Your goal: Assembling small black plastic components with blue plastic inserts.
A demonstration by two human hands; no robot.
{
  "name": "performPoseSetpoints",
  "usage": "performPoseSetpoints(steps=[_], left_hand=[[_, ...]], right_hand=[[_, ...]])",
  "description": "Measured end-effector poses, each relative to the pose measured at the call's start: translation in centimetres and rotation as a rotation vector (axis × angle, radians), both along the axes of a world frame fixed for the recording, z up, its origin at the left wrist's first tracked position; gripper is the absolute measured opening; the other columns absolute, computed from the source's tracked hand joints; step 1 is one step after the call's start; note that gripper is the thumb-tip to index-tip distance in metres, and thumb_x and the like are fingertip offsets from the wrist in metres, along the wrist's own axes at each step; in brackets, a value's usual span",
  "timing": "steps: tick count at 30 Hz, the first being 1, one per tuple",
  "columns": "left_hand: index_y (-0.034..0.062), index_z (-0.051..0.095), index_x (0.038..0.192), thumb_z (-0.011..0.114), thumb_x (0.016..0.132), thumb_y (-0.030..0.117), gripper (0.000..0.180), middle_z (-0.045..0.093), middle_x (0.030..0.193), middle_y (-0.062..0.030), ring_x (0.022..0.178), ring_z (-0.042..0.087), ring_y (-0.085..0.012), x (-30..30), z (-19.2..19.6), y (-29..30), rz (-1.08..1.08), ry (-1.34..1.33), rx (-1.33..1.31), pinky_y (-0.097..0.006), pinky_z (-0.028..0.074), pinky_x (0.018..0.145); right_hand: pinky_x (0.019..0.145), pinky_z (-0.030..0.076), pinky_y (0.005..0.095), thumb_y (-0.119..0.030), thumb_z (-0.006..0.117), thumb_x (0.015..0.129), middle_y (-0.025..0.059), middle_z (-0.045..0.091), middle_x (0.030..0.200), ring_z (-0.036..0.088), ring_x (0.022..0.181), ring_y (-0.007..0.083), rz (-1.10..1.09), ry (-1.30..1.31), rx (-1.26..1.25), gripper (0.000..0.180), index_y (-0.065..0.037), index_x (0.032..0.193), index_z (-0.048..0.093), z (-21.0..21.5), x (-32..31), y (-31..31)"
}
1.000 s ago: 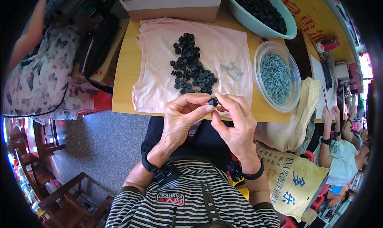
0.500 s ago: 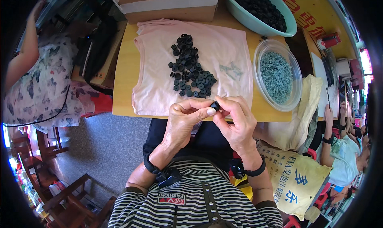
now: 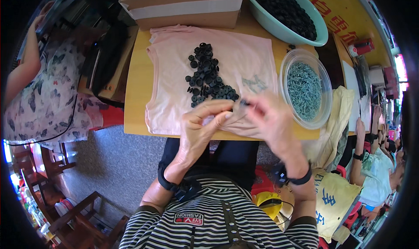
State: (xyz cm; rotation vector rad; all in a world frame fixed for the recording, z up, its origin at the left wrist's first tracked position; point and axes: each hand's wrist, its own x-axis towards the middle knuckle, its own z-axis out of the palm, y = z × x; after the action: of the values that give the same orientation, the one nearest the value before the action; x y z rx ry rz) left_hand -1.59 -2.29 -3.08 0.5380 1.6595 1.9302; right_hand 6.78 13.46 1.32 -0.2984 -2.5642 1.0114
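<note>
My left hand (image 3: 201, 123) is raised over the cloth's near edge, thumb and forefinger pinched; whatever sits between the tips cannot be made out. To its right, my right hand (image 3: 273, 124) is smeared by motion. A dark blurred spot (image 3: 244, 103) shows at its fingertips, too unclear to tell whether it is gripped. Beyond both hands, small black plastic caps (image 3: 206, 70) lie in a heap on the pink cloth (image 3: 168, 87). Several screws (image 3: 254, 82) lie on the cloth right of the heap.
A clear round tub (image 3: 286, 96) of screws stands on the wooden table (image 3: 139, 81) at the right. Behind it is a pale green basin (image 3: 322, 36) of black parts. A cardboard box (image 3: 183, 15) stands at the back. Other people sit left and right; a printed sack (image 3: 336, 192) is at right.
My hands have come apart from the small black part they both pinched. The right hand has moved right and is blurred; the left stays pinched in nearly the same place.
</note>
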Motion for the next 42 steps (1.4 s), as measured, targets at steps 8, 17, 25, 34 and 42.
performPoseSetpoints(steps=[8, 17, 25, 34, 42], left_hand=[[0.002, 0.068, 0.093, 0.073, 0.071, 0.006, 0.023, 0.06, 0.09, -0.0084, 0.086, 0.055, -0.0256, -2.0, 0.4, 0.5, 0.02, 0.731, -0.336, -0.033, 0.047, 0.072], [0.0029, 0.067, 0.091, 0.073, 0.07, 0.006, 0.022, 0.059, 0.086, -0.0072, 0.084, 0.055, -0.0228, -2.1, -0.7, 0.3, 0.061, 0.82, -0.392, -0.032, 0.046, 0.069], [0.0053, 0.071, 0.096, 0.074, 0.075, 0.004, 0.021, 0.061, 0.091, -0.0043, 0.078, 0.056, -0.0112, -0.3, 0.6, 0.0, -0.048, 0.336, -0.042, -0.024, 0.045, 0.068], [0.0073, 0.071, 0.095, 0.069, 0.078, 0.011, 0.018, 0.063, 0.083, -0.0071, 0.081, 0.06, -0.0197, -0.1, 2.2, 3.4, -0.164, 0.552, -0.211, -0.027, 0.046, 0.07], [0.0061, 0.066, 0.083, 0.065, 0.073, 0.007, 0.01, 0.059, 0.082, -0.0067, 0.083, 0.058, -0.0261, -1.1, -0.7, 8.9, -0.142, 1.244, -0.431, -0.036, 0.048, 0.07]], right_hand=[[0.073, 0.048, 0.029, -0.023, 0.064, 0.084, 0.0118, 0.066, 0.091, 0.062, 0.078, 0.0188, -0.446, 0.053, 0.44, 0.03, -0.001, 0.106, 0.065, 4.2, -8.4, 16.2], [0.074, 0.046, 0.0248, -0.018, 0.065, 0.084, 0.0041, 0.066, 0.092, 0.056, 0.075, 0.0105, -0.205, 0.032, 0.077, 0.028, -0.003, 0.108, 0.066, 4.3, -4.3, 4.8], [0.067, 0.049, 0.02, -0.016, 0.062, 0.09, 0.0035, 0.065, 0.09, 0.06, 0.081, 0.0075, -0.011, -0.117, -1.155, 0.023, -0.001, 0.108, 0.063, -1.2, 2.2, -1.7], [0.061, 0.052, 0.0249, -0.005, 0.064, 0.085, 0.0052, 0.065, 0.088, 0.064, 0.075, 0.0129, -0.285, 0.026, -0.76, 0.017, 0.0, 0.101, 0.063, -2.5, 5.5, -0.8], [0.07, 0.047, 0.0368, 0.002, 0.065, 0.071, 0.0091, 0.053, 0.082, 0.056, 0.082, 0.028, -0.244, 0.003, 0.093, 0.019, -0.004, 0.087, 0.057, -4.3, 5.8, -0.4]])
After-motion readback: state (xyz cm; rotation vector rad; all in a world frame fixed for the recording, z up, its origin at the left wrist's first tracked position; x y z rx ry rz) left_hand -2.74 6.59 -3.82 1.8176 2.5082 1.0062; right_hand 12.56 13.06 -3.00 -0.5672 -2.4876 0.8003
